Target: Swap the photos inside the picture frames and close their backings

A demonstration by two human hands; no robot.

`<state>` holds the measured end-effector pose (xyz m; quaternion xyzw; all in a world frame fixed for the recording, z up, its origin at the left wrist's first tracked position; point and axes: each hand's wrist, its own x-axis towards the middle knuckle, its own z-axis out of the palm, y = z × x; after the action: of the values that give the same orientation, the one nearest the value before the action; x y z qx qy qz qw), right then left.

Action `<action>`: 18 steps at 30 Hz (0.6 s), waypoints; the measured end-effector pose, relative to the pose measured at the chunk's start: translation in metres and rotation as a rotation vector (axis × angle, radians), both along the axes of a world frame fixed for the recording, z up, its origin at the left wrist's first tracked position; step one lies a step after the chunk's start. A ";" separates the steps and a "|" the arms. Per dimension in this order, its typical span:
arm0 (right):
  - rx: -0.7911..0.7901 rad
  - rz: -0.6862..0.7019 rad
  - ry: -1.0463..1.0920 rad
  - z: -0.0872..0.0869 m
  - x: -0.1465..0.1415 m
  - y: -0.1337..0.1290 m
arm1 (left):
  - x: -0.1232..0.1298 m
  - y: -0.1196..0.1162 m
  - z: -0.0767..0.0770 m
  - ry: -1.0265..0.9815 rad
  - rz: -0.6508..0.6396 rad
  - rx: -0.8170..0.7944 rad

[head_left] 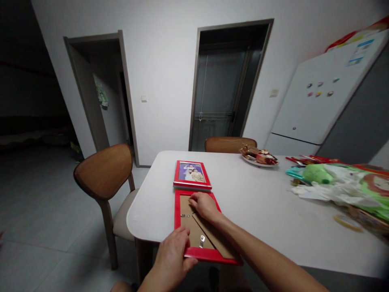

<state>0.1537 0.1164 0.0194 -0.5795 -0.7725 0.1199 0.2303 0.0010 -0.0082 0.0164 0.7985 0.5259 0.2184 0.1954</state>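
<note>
A red picture frame lies face down at the table's near edge. Its brown backing board faces up and has small metal hangers on it, with a brown stand leg along its right part. My left hand grips the frame at its near left corner, thumb against the near edge. Fingers of my right hand are pinched together over the far part of the backing; whatever is between them is hidden. Just beyond, a second red picture frame lies face up, showing a photo of people.
The white table bears a plate of wrapped items at the back. Crumpled white and green packaging and a tape roll lie on the right. Wooden chairs stand left and behind. A fridge is at the right.
</note>
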 end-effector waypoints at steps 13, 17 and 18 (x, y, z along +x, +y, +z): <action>0.020 -0.160 0.168 -0.005 0.014 0.025 | 0.002 -0.011 0.008 0.115 0.001 -0.071; 0.041 -0.108 0.253 0.001 0.037 0.004 | 0.023 -0.011 0.009 0.157 -0.118 -0.022; 0.040 -0.105 0.285 0.002 0.044 -0.003 | 0.030 -0.010 0.008 0.167 -0.159 -0.016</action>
<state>0.1980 0.1138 0.0211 -0.5914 -0.7030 0.1731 0.3551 0.0310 -0.0184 0.0240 0.8516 0.4770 0.1304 0.1740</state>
